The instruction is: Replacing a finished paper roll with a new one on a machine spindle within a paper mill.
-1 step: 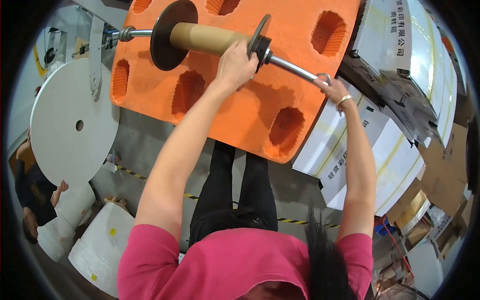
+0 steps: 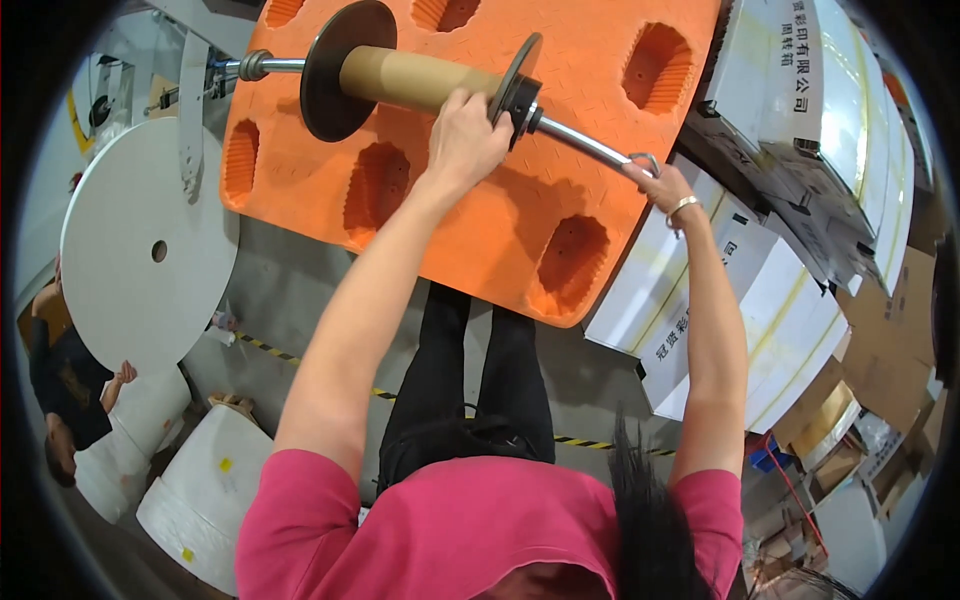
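Observation:
A brown cardboard core point(image 2: 420, 78) sits on a metal shaft point(image 2: 580, 138) over the orange pallet point(image 2: 470, 225). One large black disc point(image 2: 340, 70) stands at the core's left end. A second black disc point(image 2: 520, 70), with a collar, is at the right end. My left hand point(image 2: 465, 145) is closed around this right disc's lower edge, fingers against the core and thumb towards the collar. At the shaft's right end, my right hand point(image 2: 662, 188) is closed on a looped metal piece point(image 2: 645, 163); its full shape is hidden by my fingers.
White cartons point(image 2: 735, 290) lie stacked along the right side. A big white roll point(image 2: 130, 240) stands at the left on a grey machine frame point(image 2: 190, 120). Another person point(image 2: 70, 380) is beside it, near wrapped white rolls point(image 2: 205, 490). Striped tape point(image 2: 380, 393) crosses the floor.
My left hand has shifted slightly left and down, its fingers now further onto the core. The right hand and the looped piece have turned a little. The core and discs have barely moved.

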`<state>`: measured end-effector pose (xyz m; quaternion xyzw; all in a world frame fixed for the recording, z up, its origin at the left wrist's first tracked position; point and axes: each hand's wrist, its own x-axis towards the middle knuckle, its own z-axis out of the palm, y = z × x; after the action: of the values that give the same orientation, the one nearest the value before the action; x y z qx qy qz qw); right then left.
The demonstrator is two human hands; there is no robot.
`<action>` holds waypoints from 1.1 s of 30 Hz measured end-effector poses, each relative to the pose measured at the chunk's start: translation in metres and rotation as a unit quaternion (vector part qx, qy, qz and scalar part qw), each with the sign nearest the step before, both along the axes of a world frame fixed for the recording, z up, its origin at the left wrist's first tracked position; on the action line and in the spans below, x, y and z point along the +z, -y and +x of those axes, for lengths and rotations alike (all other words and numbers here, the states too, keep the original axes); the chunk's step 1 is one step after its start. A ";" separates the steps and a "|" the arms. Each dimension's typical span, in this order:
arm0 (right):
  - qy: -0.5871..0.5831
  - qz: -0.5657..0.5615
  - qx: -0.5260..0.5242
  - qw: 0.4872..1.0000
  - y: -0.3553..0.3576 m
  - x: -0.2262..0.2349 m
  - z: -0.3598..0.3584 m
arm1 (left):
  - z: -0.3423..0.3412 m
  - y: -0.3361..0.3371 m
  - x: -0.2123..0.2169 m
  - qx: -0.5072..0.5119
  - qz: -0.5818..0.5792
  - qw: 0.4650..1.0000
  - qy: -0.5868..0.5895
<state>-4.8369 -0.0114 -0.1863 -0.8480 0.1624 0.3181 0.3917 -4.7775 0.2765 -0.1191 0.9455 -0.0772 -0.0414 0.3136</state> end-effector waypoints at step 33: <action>-0.091 0.224 -0.143 0.960 -0.065 0.039 -0.080 | -0.047 -0.044 0.036 -0.059 -0.052 0.983 -0.166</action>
<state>-4.9164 0.0541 -0.1474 -0.6738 0.2415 0.3632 0.5965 -4.8243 0.3204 -0.0833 0.9017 -0.0822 -0.2121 0.3678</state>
